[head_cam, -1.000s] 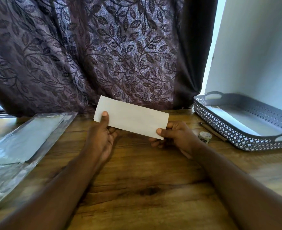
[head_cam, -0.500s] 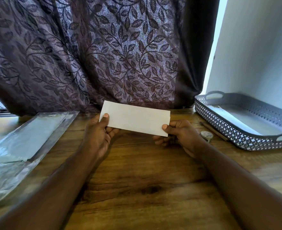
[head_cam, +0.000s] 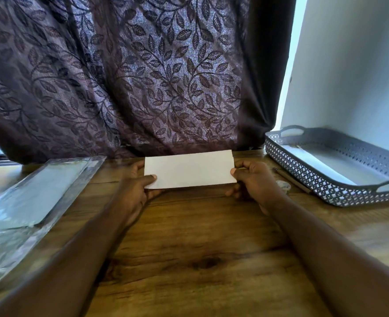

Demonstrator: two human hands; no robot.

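Both hands are on it: my left hand (head_cam: 138,186) pinches the near left corner of the flat white rectangular paper (head_cam: 189,169), thumb on top and fingers curled under. My right hand (head_cam: 255,181) pinches the right end the same way. A hold at each short end keeps the sheet taut and level, its long side running across, I'd say so it can be squared up or set down neatly. It sits low over the far middle of the brown wooden table (head_cam: 200,248), just in front of the dark purple leaf-patterned curtain (head_cam: 143,76). A clear crinkly plastic sleeve (head_cam: 35,197) lies well to the left. To the right are a small clear round tape roll (head_cam: 284,186) and a thin dark pencil (head_cam: 292,181), just beside my right hand, then the grey perforated plastic tray (head_cam: 321,186). Those two small things crowd any move to the right.
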